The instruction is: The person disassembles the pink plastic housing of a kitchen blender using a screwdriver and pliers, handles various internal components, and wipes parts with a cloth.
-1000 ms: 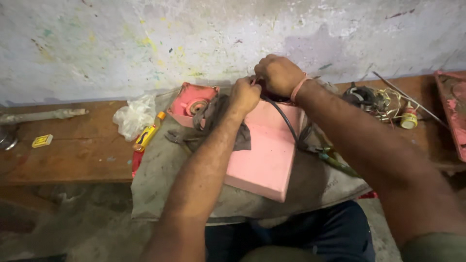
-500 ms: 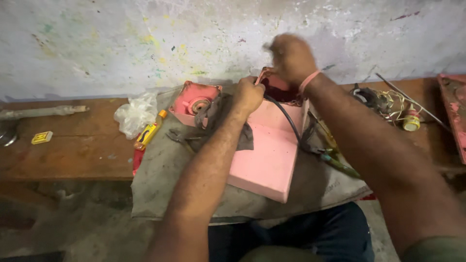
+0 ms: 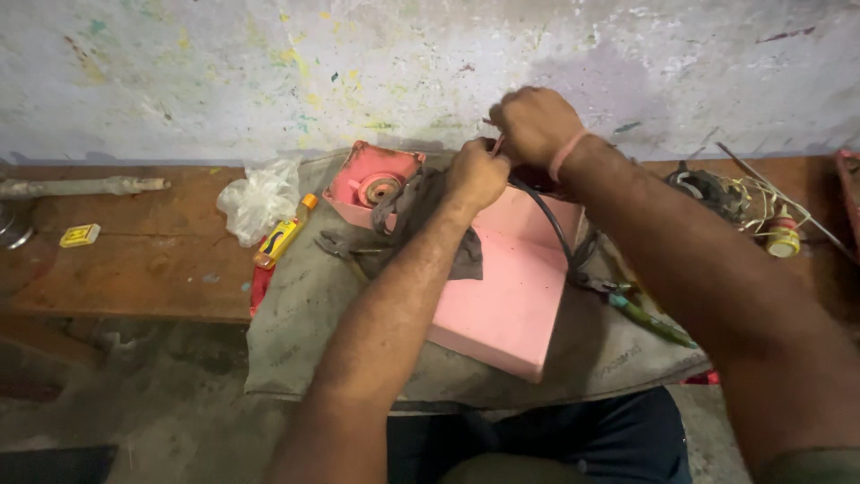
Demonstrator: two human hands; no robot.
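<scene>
Paint-flecked whitish wall at the back, with a worn wooden bench [image 3: 134, 269] running along it and a grubby grey cloth [image 3: 305, 305] draped over the bench's front edge. On that cloth sits a pink box-shaped casing [image 3: 511, 287], roughly dead centre of the view, and both hands are busy at its far top edge, around 12 o'clock from the casing's middle. The left hand [image 3: 477, 176] comes up from the bottom of the frame on a long straight forearm, wrist bent slightly, fingers curled in tight and pinching something small at the casing's rim; can't make out what, it's hidden between the knuckles. The right hand [image 3: 536, 124] reaches in from 4 o'clock, arm angled across the frame, a pink band at the wrist, fingers bunched into a loose fist just above and touching the left one; whatever it grips is hidden too. A black cable [image 3: 554, 235] curves down from under the hands across the pink face. At 10 o'clock from the casing lies a pink round-holed cover [image 3: 374, 184] with a dark rag [image 3: 421, 224] beside it. Green-handled pliers [image 3: 640, 314] lie at 3 o'clock. Further left there's a yellow tube [image 3: 285, 235], a crumpled plastic bag [image 3: 260, 199], and way right a tangle of wires [image 3: 748, 199].
</scene>
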